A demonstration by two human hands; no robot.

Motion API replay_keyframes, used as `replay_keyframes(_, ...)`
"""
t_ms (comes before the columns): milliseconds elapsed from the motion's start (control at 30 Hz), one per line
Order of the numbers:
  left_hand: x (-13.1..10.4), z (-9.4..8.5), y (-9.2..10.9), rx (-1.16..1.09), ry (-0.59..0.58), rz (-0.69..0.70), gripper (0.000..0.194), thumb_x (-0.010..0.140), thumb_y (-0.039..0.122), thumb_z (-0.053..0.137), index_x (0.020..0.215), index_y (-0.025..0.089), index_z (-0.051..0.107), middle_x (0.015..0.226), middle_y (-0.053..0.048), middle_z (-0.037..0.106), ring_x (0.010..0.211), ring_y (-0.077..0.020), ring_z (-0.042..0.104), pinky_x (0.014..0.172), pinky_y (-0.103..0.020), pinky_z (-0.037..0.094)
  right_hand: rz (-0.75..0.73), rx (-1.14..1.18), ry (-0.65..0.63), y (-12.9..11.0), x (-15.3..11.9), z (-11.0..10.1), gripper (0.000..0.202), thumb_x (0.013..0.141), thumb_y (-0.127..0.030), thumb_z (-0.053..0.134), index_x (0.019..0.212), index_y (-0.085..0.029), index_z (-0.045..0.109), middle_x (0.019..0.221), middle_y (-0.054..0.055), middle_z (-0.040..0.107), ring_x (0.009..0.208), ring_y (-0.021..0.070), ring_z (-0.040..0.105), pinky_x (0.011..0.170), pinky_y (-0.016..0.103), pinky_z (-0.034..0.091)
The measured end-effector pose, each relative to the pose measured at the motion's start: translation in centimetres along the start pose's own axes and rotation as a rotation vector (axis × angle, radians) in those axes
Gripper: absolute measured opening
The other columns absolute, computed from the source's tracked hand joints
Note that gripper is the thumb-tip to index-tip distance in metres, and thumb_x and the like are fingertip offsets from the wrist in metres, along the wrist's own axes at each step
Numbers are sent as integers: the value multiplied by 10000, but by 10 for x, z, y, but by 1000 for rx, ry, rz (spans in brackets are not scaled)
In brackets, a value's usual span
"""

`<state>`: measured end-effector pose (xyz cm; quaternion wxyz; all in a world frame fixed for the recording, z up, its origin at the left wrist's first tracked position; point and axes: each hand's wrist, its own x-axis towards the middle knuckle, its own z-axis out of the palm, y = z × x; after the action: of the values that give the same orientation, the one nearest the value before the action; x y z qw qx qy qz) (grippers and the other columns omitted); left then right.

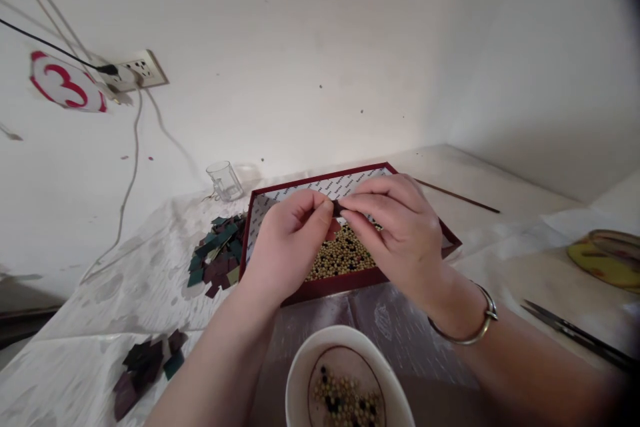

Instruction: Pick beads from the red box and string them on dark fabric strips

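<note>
Both hands meet over a dark red tray [345, 277] with patterned lining and many small gold and black beads [345, 250]. A small dark piece [337, 207] is pinched between their fingertips; its kind is too small to make out. My left hand [287, 240] is closed, thumb and forefinger on the piece's left side. From the right, my right hand [403, 227] pinches it with thumb and fingertips, the other fingers curled. Below them stands a white bowl [296, 380] with more gold and black beads [345, 397] inside.
Dark green and maroon squares [215, 253] lie heaped left of the tray, with a smaller pile [143, 370] nearer. A glass mug [225, 181] stands behind. On the right are a thin stick [460, 197], dark tweezers-like tool [575, 332] and yellow dish [607, 263].
</note>
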<state>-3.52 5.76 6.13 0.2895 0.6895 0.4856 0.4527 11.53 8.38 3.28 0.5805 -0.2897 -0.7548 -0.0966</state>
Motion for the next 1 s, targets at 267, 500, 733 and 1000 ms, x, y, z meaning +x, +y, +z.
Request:
replay_keyframes(267,-1,3,-1,10,2,12,239,876,310,429,682,190,499,638,18,518,625,-105,476,583,-238,376,84,54,0,1,-2,2,172,797,-158,589,926,-241,665,937,36,610,883,167,551,810,362,461)
replay_keyframes(500,-1,5,-2,200,57,46,214,865,321,444,699,200,501,625,15,505,604,-116,458,555,-250,334,439,477,-164,5,3,6,99,775,-142,587,840,-206,625,875,18,618,861,140,590,787,316,480)
replay_keyframes(733,-1,6,1,271,71,94,218,852,281,458,655,196,500,589,22,511,554,-109,424,531,-251,307,449,444,-151,6,6,-2,94,826,-216,541,749,-182,582,768,17,616,755,138,568,710,301,456)
replay_keyframes(1000,-1,6,-3,89,52,28,230,864,322,450,678,193,488,606,23,500,581,-105,447,540,-235,337,138,137,-19,0,8,-10,92,839,-149,497,833,-188,580,850,42,580,859,157,536,784,321,442)
